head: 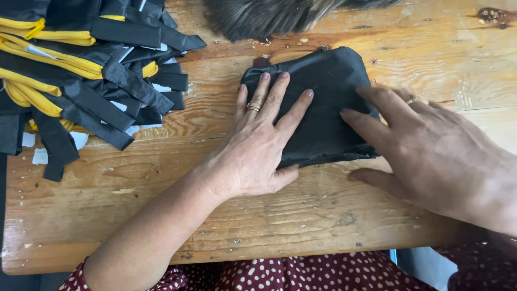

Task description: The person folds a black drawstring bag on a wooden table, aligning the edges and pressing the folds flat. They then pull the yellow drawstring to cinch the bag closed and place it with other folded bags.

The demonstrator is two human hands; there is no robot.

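A folded piece of black fabric [328, 86] lies on the wooden table [215, 215] just right of centre. My left hand [258, 143] rests flat on its left half, fingers spread, with a gold ring on one finger. My right hand [431, 151] presses on the right edge of the fabric with fingers extended, and its thumb lies on the table just below the fold. Neither hand grips anything.
A pile of black and yellow fabric pieces with black straps [75, 70] covers the table's upper left, with small white tags beneath. A dark furry thing [264, 19] lies at the top edge. The table's near edge runs above my red dotted clothing [301, 275].
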